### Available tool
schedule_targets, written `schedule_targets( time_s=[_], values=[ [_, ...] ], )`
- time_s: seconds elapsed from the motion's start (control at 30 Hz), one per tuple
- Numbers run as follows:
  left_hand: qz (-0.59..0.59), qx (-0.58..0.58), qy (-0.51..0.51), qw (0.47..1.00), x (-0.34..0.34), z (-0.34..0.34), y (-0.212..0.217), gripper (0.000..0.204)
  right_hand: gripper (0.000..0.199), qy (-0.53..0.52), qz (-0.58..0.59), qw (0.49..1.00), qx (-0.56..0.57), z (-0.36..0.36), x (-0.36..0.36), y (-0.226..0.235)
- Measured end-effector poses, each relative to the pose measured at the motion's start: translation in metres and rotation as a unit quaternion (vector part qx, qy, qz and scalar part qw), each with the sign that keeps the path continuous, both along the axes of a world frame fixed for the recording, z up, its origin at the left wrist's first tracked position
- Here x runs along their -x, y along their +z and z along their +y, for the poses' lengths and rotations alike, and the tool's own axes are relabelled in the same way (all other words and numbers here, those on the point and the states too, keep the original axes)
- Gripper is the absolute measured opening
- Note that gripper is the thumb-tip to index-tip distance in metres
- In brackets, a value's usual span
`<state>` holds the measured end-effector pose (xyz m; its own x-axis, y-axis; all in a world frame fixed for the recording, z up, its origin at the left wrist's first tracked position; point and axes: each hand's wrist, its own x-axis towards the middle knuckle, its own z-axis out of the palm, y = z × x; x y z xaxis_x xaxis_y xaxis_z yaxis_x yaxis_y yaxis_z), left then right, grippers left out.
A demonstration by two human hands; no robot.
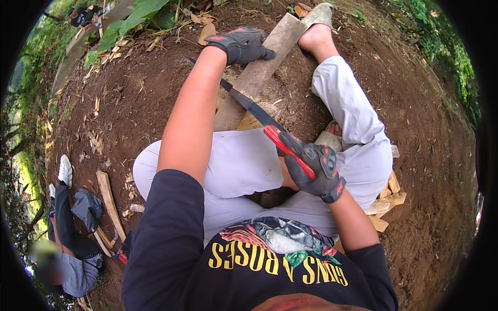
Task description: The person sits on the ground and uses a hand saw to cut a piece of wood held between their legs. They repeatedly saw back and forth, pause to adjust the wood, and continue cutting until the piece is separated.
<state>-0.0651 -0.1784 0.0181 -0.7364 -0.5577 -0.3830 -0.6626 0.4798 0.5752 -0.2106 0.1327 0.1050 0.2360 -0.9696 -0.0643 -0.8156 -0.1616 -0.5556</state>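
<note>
A: What do the two hands hold?

B: The right hand (315, 171), in a dark glove, has its fingers closed tight around the red handle of a long dark-bladed machete (249, 106). The left hand (243, 44), also gloved, presses with fingers curled on the long grey wooden plank (259, 72), near its far end.

A: Where does the plank lie?

B: It runs from the lap out over the brown soil (150, 88), and the blade crosses it just below the left hand. The bare foot in a pale sandal (317, 15) is touching its far end.

A: What is around?

B: Pale wood offcuts (386, 199) lie beside the right thigh, a thin wood strip (110, 199) lies at the left, and another person (70, 233) sits at the lower left, well apart. The left forearm hides part of the blade.
</note>
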Motion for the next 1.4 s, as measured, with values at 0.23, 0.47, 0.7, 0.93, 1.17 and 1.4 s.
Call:
schedule_targets(
  time_s=[0.23, 0.47, 0.7, 0.93, 1.17, 1.4],
  values=[
    [0.014, -0.014, -0.017, 1.000, 0.004, 0.001, 0.008, 0.059, 0.043, -0.033, -0.091, 0.994, 0.049, -0.075, -0.049, -0.053],
    [0.008, -0.072, 0.023, 0.997, -0.002, 0.001, 0.020, 0.068, 0.053, -0.049, -0.004, 0.997, -0.066, 0.043, 0.044, 0.022],
    [-0.023, -0.072, 0.030, 0.997, -0.002, 0.001, 0.024, 0.070, 0.055, -0.011, 0.007, 0.992, -0.122, 0.105, 0.072, 0.099],
    [-0.020, 0.009, 0.001, 1.000, 0.003, 0.002, 0.004, 0.065, 0.054, -0.022, 0.007, 1.000, 0.013, -0.004, 0.011, 0.005],
    [0.025, -0.112, 0.030, 0.993, 0.000, -0.003, -0.005, 0.068, 0.057, -0.022, -0.110, 0.993, 0.022, -0.116, -0.062, -0.074],
    [0.011, -0.194, 0.039, 0.980, 0.000, -0.009, -0.005, 0.064, 0.048, -0.071, -0.179, 0.981, -0.006, -0.041, -0.007, -0.056]
  ],
)
